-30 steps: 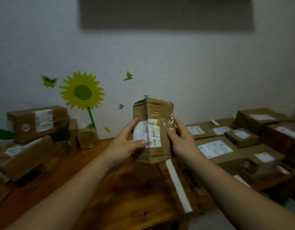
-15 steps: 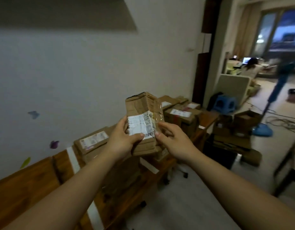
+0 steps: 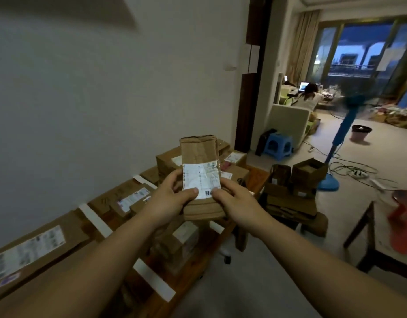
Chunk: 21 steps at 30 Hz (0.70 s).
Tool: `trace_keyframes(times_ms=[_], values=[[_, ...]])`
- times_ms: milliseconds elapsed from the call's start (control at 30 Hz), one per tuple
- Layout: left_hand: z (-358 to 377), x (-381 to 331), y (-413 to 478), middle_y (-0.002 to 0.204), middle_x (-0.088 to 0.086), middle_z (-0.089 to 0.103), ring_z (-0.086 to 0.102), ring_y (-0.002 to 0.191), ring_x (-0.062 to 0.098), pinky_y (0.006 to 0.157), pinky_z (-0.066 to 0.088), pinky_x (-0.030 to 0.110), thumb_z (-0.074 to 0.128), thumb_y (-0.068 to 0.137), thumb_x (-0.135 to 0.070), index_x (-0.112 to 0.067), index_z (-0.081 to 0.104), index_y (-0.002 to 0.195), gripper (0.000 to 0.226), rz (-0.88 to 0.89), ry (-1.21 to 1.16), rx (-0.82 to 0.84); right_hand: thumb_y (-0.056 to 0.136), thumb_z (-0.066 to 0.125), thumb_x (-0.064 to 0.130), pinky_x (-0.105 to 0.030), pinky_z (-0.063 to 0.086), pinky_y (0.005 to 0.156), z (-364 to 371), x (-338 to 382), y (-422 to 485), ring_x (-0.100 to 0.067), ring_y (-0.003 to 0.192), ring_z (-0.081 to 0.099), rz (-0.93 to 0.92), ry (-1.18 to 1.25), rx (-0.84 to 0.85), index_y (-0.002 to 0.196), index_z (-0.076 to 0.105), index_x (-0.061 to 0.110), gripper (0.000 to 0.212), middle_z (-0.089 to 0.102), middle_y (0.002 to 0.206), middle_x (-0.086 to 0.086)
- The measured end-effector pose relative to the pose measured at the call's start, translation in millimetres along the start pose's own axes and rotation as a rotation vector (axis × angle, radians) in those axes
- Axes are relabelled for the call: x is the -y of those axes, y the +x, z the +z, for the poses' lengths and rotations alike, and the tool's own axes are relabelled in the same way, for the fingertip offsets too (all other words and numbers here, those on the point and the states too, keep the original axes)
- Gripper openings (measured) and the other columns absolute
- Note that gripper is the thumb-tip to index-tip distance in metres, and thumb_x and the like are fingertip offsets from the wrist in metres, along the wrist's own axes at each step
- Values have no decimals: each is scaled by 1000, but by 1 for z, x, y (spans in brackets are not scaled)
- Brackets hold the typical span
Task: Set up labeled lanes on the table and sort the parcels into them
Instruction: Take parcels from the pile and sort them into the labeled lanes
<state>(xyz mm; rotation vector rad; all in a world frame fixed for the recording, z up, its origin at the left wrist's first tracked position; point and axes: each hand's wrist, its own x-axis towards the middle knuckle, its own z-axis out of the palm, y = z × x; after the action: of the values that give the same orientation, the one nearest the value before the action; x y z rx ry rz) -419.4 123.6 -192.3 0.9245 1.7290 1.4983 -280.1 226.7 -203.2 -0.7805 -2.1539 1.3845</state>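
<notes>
I hold a small crumpled cardboard parcel upright in front of me, its white shipping label facing me. My left hand grips its left side with the thumb on the label. My right hand grips the right side, thumb beside the barcode. Below runs the wooden table along the wall, split into lanes by white tape strips. Labeled parcels lie in the lanes: a long flat box at the near left, another further on, and a stack behind the held parcel.
Past the table's far end, open cardboard boxes are piled on the floor. A blue fan stand and cables lie beyond. A dark table with a red object stands at the right. A person sits far back in the room.
My view has swung from the sunflower wall to the right, toward the table's far end and the open room. Both hands still hold the same parcel, now with the label facing me squarely.
</notes>
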Motion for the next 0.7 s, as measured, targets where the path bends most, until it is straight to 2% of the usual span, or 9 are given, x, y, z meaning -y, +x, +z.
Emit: trace_keyframes(times_ms=[100,167,267,333,433,500,567,633,700], values=[[-7,-5,33,108,-12,57,61,88,6,58,54,18,59,89,-7,-29,36,138,58,2,36,-44,93,54,36,-20,51,84,-1,-6,39,-3,106,57,-20,-32,70,137,44,34,45,56,122,16],[-15,-8,50,117,-10,58,63,92,9,69,58,27,57,90,-9,-31,37,138,56,15,126,-103,89,62,33,-18,53,79,-1,-5,65,-1,105,56,-29,42,84,136,36,43,55,52,125,17],[-31,-18,69,125,-7,58,63,100,11,81,56,33,52,93,-12,-31,38,140,53,22,382,-126,80,71,35,-40,43,103,-2,2,104,-12,127,44,-94,58,-23,138,20,53,79,40,142,11],[-43,-29,82,124,-3,58,61,101,12,83,54,32,50,93,-12,-30,37,141,52,3,551,-127,80,72,34,-39,35,108,-2,8,134,-14,133,35,-117,0,-20,145,15,46,87,31,150,8],[-54,-37,97,109,-8,57,60,90,6,76,53,25,48,94,-10,-30,41,138,49,-19,650,-206,83,68,34,-40,49,97,2,7,175,-10,113,55,-157,27,63,132,44,39,54,57,125,10],[-56,-31,106,120,-5,57,57,96,7,78,50,24,49,94,-13,-27,46,135,43,-18,695,-359,88,63,32,-34,50,87,6,1,195,-5,99,57,-153,62,71,121,53,29,35,59,108,15],[-58,-19,111,136,-1,48,51,110,13,89,47,28,56,92,-22,-25,47,135,44,-66,675,-558,92,58,29,-23,42,76,8,-6,211,-1,89,51,-133,80,67,113,54,24,22,54,96,18],[-55,-5,114,131,-2,46,55,98,14,78,52,30,64,87,-27,-26,40,139,57,-225,395,-652,94,55,25,-19,37,63,8,-14,228,-2,79,49,-94,110,97,103,54,22,9,52,87,17],[-53,7,114,119,2,55,60,88,16,68,54,33,67,86,-21,-23,40,137,58,-339,46,-664,96,52,24,-19,36,58,12,-22,244,-5,74,50,-60,118,151,97,51,23,2,53,84,13]])
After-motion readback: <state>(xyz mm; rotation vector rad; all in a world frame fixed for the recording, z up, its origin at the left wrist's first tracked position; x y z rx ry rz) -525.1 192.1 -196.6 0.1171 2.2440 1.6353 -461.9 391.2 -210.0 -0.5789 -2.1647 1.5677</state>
